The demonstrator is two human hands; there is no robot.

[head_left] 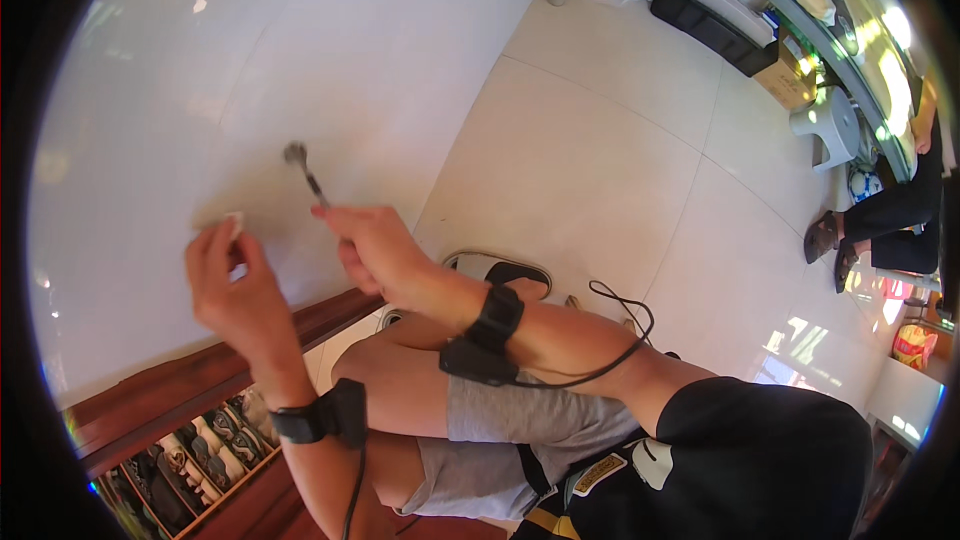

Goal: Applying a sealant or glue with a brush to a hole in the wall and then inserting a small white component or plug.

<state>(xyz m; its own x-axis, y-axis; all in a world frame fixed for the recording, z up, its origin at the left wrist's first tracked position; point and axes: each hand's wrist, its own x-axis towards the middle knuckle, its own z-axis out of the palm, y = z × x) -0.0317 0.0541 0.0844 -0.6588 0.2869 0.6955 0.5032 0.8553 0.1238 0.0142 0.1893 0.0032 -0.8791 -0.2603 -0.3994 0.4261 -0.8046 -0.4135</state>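
My right hand (385,252) is closed around the handle of a small hammer (312,180), its metal head (295,153) raised near the white wall (330,60). To the left and lower, my left hand (230,290) pinches a small whitish piece (236,224) between thumb and fingers, close to the wall. The fingers hide most of that piece, so its exact kind does not show. Hammer head and pinched piece are apart. Each wrist wears a black strap with a box and cable.
Below the wall runs a reddish-brown wooden ledge (190,390), beside a compartmented drawer (200,470) of small items. My slippered foot (500,272) rests on the tiled floor (580,160). Farther right are a grey stool (830,125), a cardboard box (785,80) and another person's legs (890,225).
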